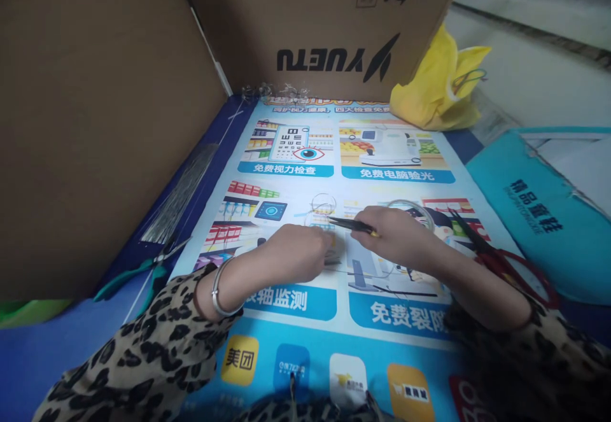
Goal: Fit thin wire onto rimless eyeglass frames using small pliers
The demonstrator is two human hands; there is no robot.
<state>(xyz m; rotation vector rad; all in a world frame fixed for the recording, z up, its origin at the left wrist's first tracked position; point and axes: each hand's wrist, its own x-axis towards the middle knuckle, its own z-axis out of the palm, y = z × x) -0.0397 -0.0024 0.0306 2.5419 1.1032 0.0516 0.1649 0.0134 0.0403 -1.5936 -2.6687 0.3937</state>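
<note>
My right hand (389,234) is closed around a pair of dark, fine-tipped pliers (351,223), their points toward the left; the handles are mostly hidden in the palm. My left hand (305,253) is a closed fist just left of the tips. Thin wire loops (323,195) rise beyond its fingers, and loose wire trails below, so the fingers appear to pinch the wire. A silver bangle (216,291) circles the left wrist. Behind the right hand lies a coil of wire (420,205). Both hands are above a printed poster (337,148) covering the work surface.
Teal-handled pliers (155,269) and a bundle of straight wires (184,189) lie left; red-handled scissors (513,272) lie right. Cardboard panels (305,14) wall off the back and left. Small wire pieces (277,93), a yellow bag (429,91) and a turquoise box (539,212) stand around.
</note>
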